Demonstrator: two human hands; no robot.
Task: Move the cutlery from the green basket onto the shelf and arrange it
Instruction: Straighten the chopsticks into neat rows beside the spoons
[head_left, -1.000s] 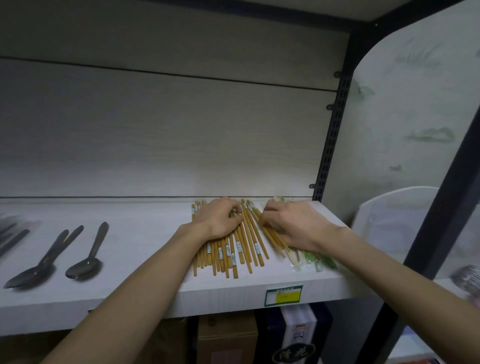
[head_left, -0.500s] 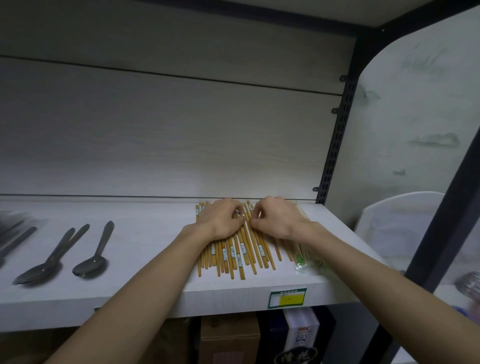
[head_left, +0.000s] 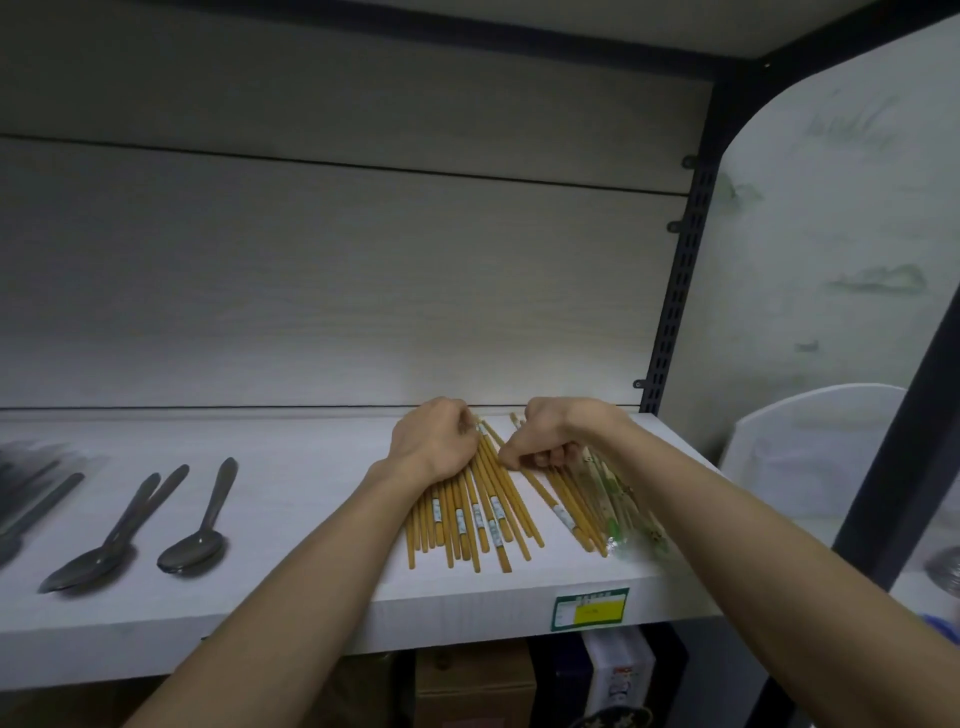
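Both hands, left (head_left: 436, 441) and right (head_left: 545, 441), curl onto chopsticks (head_left: 483, 514): light, stiff, roll-prone; pinch mid-length, below present hold.

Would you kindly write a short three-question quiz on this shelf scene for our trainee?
1. True or false: both hands rest on the chopsticks.
2. Which lie further left on the shelf: A) spoons, B) chopsticks, C) wrapped chopsticks?
3. Fill in: the label on the shelf's front edge is green and ____.

Key
1. True: the left hand and the right hand both lie on them.
2. A.
3. Yellow.
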